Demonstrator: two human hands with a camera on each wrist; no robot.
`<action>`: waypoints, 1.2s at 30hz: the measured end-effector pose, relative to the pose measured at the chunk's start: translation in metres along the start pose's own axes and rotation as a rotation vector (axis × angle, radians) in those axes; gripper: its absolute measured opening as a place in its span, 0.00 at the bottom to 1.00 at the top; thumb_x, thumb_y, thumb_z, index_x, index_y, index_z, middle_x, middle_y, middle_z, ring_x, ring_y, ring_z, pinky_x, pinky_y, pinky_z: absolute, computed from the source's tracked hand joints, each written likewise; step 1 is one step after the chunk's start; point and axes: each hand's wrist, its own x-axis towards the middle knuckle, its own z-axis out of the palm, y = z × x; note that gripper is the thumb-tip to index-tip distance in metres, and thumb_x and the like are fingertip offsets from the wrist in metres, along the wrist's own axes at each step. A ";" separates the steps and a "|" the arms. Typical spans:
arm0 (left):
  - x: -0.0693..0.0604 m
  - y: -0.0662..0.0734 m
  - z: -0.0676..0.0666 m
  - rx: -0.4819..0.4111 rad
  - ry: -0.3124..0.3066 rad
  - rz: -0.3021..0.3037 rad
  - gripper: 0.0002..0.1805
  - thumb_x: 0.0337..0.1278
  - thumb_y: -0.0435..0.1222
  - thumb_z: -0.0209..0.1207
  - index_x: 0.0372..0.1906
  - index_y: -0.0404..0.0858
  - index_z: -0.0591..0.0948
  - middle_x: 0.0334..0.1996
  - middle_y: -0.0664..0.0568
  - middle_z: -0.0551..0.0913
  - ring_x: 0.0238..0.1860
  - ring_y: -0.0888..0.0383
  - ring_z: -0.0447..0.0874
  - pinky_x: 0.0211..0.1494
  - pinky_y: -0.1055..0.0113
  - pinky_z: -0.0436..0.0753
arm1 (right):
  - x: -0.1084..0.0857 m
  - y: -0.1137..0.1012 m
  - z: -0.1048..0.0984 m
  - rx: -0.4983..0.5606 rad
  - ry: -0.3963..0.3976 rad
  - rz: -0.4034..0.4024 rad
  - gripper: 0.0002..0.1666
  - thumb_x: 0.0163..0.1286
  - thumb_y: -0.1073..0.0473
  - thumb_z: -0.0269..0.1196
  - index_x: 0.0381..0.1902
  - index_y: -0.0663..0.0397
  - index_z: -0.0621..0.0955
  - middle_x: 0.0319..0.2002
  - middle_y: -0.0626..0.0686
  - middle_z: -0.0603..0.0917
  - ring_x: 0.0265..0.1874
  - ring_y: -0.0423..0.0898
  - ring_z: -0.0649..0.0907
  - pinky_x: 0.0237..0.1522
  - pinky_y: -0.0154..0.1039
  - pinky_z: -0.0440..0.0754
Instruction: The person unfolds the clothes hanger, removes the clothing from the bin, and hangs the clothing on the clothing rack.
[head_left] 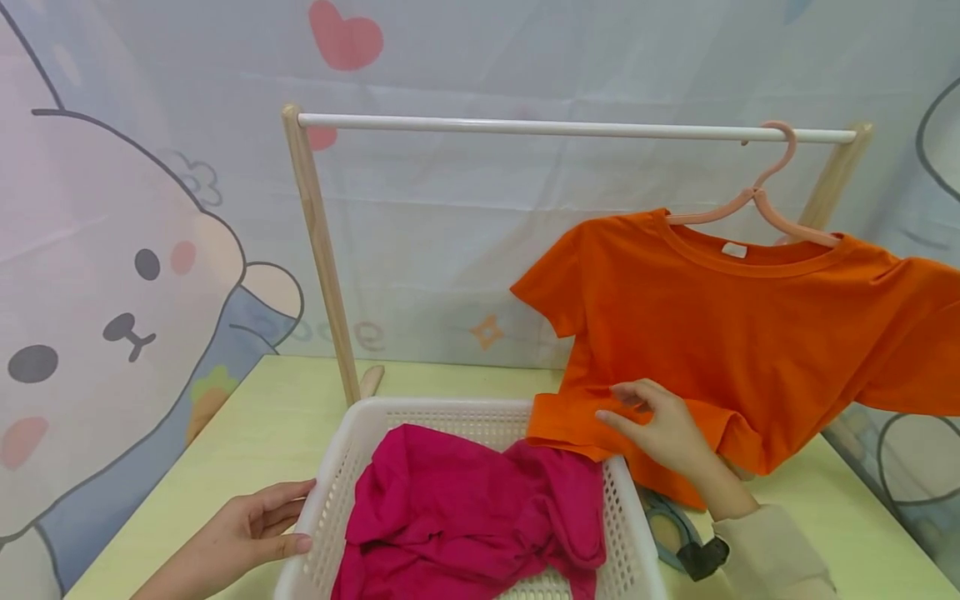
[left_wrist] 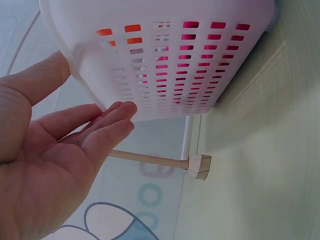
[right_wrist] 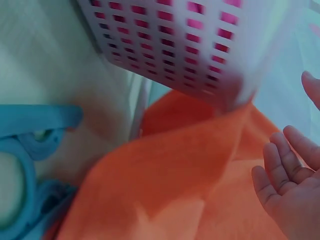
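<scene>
A white plastic basket [head_left: 480,406] holds crumpled magenta cloth [head_left: 480,508]. At its left side is my left hand [head_left: 240,529], fingers slightly bent, fingertips at the rim; in the left wrist view the thumb of this hand [left_wrist: 55,145] meets the basket's edge [left_wrist: 75,55]. An orange T-shirt [head_left: 720,325] hangs on a pink hanger [head_left: 780,221], its lower hem draped over the basket's right back corner. My right hand [head_left: 663,429] hovers in front of the shirt's lower part, fingers loosely bent and holding nothing. In the right wrist view that hand [right_wrist: 295,185] is beside the orange fabric [right_wrist: 165,165].
A rack with a white rail [head_left: 525,127] and wooden posts [head_left: 322,242] stands behind the basket on the pale yellow table [head_left: 247,433]. Blue plastic looped things [right_wrist: 30,150] lie right of the basket. A printed cartoon curtain [head_left: 450,250] hangs behind.
</scene>
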 end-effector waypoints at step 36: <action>0.001 0.000 0.000 0.006 -0.007 0.017 0.34 0.64 0.27 0.56 0.65 0.12 0.54 0.61 0.17 0.62 0.55 0.78 0.74 0.50 0.73 0.81 | 0.014 0.019 0.027 0.018 -0.031 0.165 0.16 0.69 0.58 0.62 0.44 0.69 0.83 0.36 0.60 0.86 0.31 0.47 0.80 0.33 0.37 0.79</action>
